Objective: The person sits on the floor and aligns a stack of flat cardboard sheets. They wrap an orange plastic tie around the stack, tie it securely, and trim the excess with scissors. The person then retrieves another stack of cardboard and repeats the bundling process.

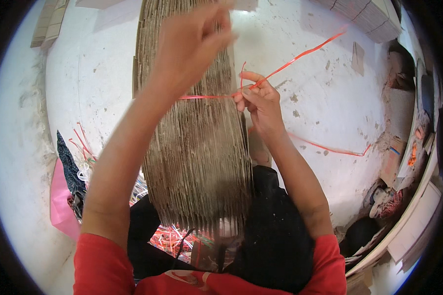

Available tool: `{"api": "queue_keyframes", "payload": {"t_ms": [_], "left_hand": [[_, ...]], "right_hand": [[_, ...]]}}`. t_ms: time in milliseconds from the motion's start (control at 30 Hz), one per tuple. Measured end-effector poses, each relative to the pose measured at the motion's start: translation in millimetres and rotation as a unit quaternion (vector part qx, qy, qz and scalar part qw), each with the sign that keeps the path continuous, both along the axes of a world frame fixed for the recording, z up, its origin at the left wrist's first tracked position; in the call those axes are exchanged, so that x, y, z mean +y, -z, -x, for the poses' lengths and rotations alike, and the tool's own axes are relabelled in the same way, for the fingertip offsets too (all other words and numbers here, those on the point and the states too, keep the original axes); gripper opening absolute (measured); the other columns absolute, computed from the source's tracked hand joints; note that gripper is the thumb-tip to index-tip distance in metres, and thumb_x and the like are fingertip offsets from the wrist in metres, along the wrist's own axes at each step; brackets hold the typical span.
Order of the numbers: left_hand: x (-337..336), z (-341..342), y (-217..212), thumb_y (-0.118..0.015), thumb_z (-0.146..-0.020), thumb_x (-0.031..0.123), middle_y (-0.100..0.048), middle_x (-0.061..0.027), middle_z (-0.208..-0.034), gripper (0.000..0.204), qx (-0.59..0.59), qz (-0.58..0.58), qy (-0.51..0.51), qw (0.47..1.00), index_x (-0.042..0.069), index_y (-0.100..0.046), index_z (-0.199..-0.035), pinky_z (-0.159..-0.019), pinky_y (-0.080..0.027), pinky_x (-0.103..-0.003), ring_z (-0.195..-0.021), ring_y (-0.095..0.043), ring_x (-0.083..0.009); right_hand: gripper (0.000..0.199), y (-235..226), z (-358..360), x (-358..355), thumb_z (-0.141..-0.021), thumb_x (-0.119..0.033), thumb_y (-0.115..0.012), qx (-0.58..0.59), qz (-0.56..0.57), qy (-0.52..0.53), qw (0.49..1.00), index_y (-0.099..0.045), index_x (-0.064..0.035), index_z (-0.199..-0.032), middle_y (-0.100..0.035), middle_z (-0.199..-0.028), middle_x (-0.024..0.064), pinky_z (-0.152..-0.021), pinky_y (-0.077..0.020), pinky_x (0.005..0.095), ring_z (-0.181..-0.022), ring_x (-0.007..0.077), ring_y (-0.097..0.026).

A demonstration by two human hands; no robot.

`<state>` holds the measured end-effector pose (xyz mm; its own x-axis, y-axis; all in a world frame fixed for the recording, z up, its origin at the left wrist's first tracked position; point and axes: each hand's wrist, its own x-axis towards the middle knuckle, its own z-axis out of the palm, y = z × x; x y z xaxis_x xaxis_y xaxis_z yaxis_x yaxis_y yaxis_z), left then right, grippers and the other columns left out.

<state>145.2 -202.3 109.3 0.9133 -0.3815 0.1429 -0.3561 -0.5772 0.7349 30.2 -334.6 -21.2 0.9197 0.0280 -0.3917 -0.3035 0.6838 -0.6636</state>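
Observation:
A long stack of flattened brown cardboard (197, 162) stands on edge in front of me, its near end between my knees. A thin red plastic strap (206, 97) crosses it and meets my right hand (263, 101) at the stack's right side. The thumb and fingers of that hand are closed on the strap, and one long end slants up to the right from it. Above the stack's far part is my left hand (194, 42), blurred by motion with its fingers looking curled. Whether it holds anything is not clear.
Another red strap (330, 149) lies on the pale, stained floor at right. Tangled strips (170, 241) lie under the stack's near end, with more beside a pink sheet (64, 196) at left. Bundled cardboard (374, 19) stands far right; a cluttered shelf edge (403, 231) curves along the right.

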Motion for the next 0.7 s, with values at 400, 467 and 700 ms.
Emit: {"api": "queue_keyframes", "payload": {"t_ms": [400,467,700], "left_hand": [[23.3,40.9,65.0,-0.057,-0.083,0.006,-0.063,-0.0171,-0.075,0.026,0.141,-0.061,0.153,0.976,0.000,-0.061,-0.107,-0.065,-0.048,-0.031,-0.065,-0.061,-0.0224],[22.1,37.5,64.0,-0.056,-0.082,0.006,-0.062,-0.0178,-0.074,0.025,0.142,-0.085,0.181,0.969,0.001,-0.062,-0.106,-0.065,-0.047,-0.032,-0.066,-0.062,-0.0261],[18.9,34.9,62.7,-0.057,-0.080,0.003,-0.061,-0.0157,-0.071,0.019,0.174,-0.087,0.186,0.963,0.000,-0.063,-0.098,-0.064,-0.047,-0.031,-0.064,-0.060,-0.0237]], "right_hand": [[0.016,3.0,0.7,-12.7,-0.076,0.001,-0.064,-0.077,0.124,-0.066,0.987,-0.065,0.0017,-0.093,-0.065,-0.082,0.0079,-0.065,-0.0503,0.0289,-0.072,0.0167,-0.061],[0.016,-6.4,0.5,-3.1,-0.076,0.001,-0.064,-0.123,0.310,-0.034,0.942,-0.064,-0.0004,-0.092,-0.065,-0.081,0.0069,-0.065,-0.0500,0.0288,-0.074,0.0155,-0.062],[0.013,-10.9,-2.2,14.8,-0.077,0.000,-0.064,-0.139,0.476,0.049,0.867,-0.063,-0.0027,-0.089,-0.063,-0.078,0.0060,-0.064,-0.0497,0.0275,-0.070,0.0123,-0.060]]}}
